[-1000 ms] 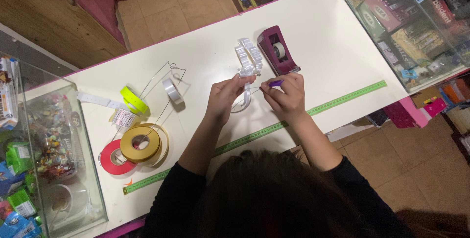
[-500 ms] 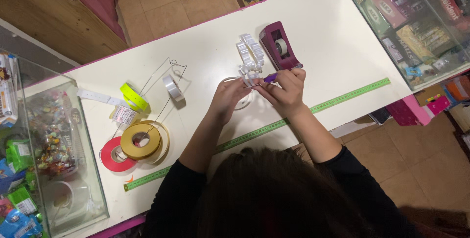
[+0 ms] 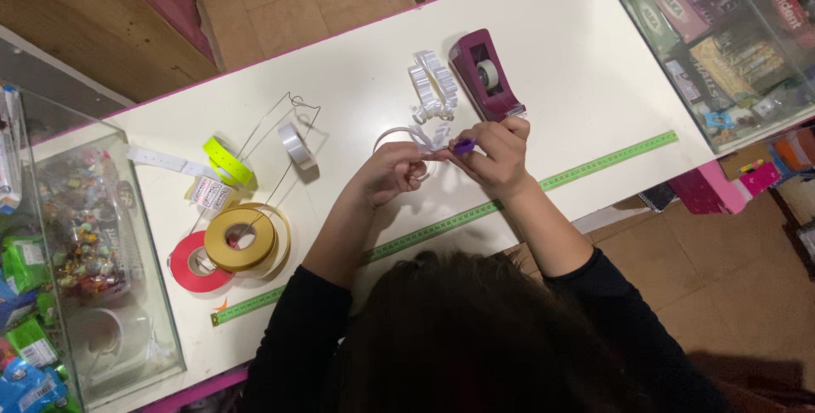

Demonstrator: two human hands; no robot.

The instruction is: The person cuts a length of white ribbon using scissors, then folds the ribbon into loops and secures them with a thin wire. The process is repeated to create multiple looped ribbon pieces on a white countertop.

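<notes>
over the near part of the white table (image 3: 594, 82), both hands are meeting just beyond the green measuring strip (image 3: 441, 228) that is lying along the table's front edge. the left hand (image 3: 392, 172) is pinching a length of white ribbon (image 3: 424, 140) between curled fingers, and the right hand (image 3: 497, 156) is closing around a small purple tool (image 3: 463, 146), pressing it against that same ribbon. the ribbon is looping out beyond the hands into a curled white bunch (image 3: 431, 86). just beside the bunch, a maroon tape dispenser (image 3: 484, 75) is sitting. off to the left, a yellow ribbon spool (image 3: 242, 239) is overlapping a red one (image 3: 193, 264), with a neon yellow roll (image 3: 227, 159) lying farther back.
</notes>
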